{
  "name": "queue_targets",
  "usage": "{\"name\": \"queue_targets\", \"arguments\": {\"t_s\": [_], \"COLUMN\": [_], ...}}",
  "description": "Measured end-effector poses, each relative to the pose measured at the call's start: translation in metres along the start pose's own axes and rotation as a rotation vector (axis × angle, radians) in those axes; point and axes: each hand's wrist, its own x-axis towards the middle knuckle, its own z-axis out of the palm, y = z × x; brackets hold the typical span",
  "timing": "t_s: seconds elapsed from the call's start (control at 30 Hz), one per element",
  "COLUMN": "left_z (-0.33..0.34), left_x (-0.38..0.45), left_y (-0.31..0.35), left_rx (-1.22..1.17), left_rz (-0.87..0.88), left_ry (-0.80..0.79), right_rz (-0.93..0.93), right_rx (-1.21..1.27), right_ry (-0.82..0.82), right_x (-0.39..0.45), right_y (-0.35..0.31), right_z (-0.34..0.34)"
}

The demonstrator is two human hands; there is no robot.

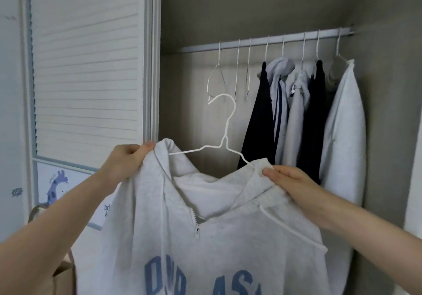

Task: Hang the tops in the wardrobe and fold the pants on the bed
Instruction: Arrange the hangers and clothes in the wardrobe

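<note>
Head view looks past two bare forearms into an open wardrobe (262, 16). Between the hands hangs a light grey hoodie (205, 244) with blue lettering across the chest, a short zip at the neck and white drawcords. It sits on a white wire hanger (225, 139), whose hook rises above and between the hands, free of the rail. Left hand (126, 158) is clenched on the hoodie's left shoulder edge, thumb on top of the fabric at the end of the hanger's arm. Right hand (290, 184) pinches the hood's edge on the other side, where the hanger's wire runs into the cloth. Well above and beyond both hands, the wardrobe rail (269, 42) runs across. Three empty wire hangers (237, 71) dangle from it above the held hanger's hook. Further along, above the right hand, hung tops (303, 112) crowd together: dark ones, grey ones and a pale one at the far end. Outside the left hand stands a white slatted door (86, 66), and below that forearm shows the rim of a brown paper bag (64, 274). A giraffe picture (57, 187) sits on the panel below the slats.
</note>
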Motion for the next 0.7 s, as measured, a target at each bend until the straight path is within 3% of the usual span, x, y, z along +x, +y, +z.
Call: {"name": "queue_targets", "arguments": {"t_s": [0.1,0.17,0.3,0.43,0.7], "left_z": [0.019,0.037,0.076,0.098,0.128], "left_x": [0.014,0.016,0.008,-0.009,-0.032], "left_y": [0.012,0.024,0.058,0.095,0.132], "left_rx": [0.236,0.351,0.047,-0.217,-0.286], "left_rz": [0.203,0.25,0.377,0.258,0.214], "left_ry": [-0.015,-0.1,-0.47,-0.544,-0.787], "right_rz": [0.047,0.104,0.127,0.016,-0.02], "right_rx": [0.036,0.061,0.077,-0.145,-0.325], "right_ry": [0.077,0.141,0.317,0.54,0.737], "right_x": [0.001,0.002,0.02,0.051,0.092], "right_y": [-0.019,-0.031,-0.064,-0.1,-0.13], "right_z": [0.0,0.001,0.007,0.001,-0.023]}}
